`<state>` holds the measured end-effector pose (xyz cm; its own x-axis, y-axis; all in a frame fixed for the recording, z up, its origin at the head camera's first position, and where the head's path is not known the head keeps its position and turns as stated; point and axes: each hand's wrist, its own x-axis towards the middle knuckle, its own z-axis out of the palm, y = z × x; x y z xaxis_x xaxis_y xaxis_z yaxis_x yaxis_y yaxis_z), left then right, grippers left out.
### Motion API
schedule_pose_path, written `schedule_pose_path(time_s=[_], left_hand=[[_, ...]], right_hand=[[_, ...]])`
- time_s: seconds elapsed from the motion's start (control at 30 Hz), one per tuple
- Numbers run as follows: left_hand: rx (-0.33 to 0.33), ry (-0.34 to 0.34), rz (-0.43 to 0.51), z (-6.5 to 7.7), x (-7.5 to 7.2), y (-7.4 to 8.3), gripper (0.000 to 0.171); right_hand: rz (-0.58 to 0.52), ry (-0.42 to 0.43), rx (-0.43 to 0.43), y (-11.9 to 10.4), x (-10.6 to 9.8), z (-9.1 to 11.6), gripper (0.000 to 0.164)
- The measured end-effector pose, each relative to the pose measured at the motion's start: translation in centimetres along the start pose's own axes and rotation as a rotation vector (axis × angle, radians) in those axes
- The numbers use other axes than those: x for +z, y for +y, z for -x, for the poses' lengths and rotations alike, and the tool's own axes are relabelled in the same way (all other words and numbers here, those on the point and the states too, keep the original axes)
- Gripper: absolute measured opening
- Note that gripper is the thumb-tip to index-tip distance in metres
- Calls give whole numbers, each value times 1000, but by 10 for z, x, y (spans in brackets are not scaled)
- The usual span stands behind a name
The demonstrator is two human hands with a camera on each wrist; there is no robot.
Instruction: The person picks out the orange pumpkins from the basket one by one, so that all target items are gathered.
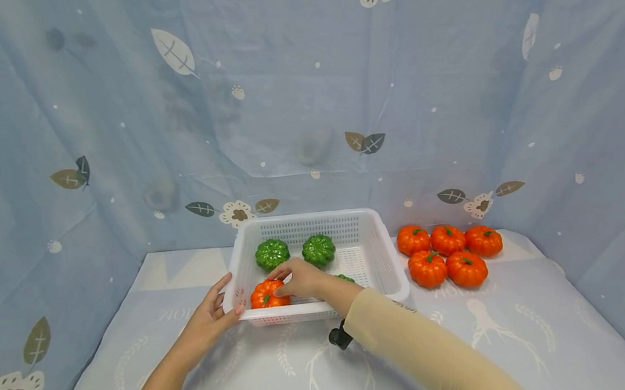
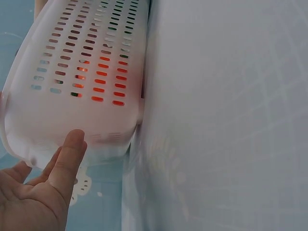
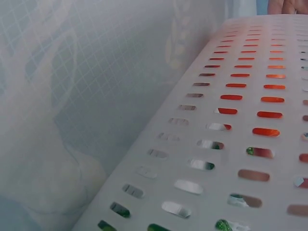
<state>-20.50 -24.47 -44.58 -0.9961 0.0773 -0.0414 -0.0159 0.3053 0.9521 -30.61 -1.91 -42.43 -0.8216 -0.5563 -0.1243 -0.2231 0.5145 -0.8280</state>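
A white perforated plastic basket (image 1: 395, 268) sits on the table. Inside its front left part is an orange pumpkin (image 1: 265, 295) with a green stem. My right hand (image 1: 298, 279) reaches over the front rim, thumb and fingers pinching this pumpkin at its right side. My left hand (image 1: 211, 313) is at the front left corner, fingertips against the left side and thumb on the front rim. In the left wrist view, straight fingers (image 2: 67, 161) touch the basket's outer wall. Two green pumpkins (image 1: 272, 255) lie along the back; another green one (image 1: 345, 278) is mostly hidden by my right arm.
Several orange pumpkins (image 1: 448, 239) stand in two rows on the table right of the basket. A pale patterned cloth (image 1: 284, 373) covers the table. Blue printed curtains (image 1: 304, 108) hang behind and at both sides. Black wrist mounts (image 1: 340, 335) show at my wrists.
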Motion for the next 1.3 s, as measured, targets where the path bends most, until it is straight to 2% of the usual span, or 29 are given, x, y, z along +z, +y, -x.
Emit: schedule_pose_path(time_s=[0.6, 0.97, 1.3], left_hand=[[11, 17, -22, 0, 0, -2, 87], [17, 11, -29, 1, 1, -1, 88], [40, 0, -3, 0, 0, -5, 89]], right_hand=[[10, 75, -55, -3, -6, 4, 31], [-5, 141, -103, -17, -25, 26, 32], [-7, 226, -178, -32, -48, 57, 31]])
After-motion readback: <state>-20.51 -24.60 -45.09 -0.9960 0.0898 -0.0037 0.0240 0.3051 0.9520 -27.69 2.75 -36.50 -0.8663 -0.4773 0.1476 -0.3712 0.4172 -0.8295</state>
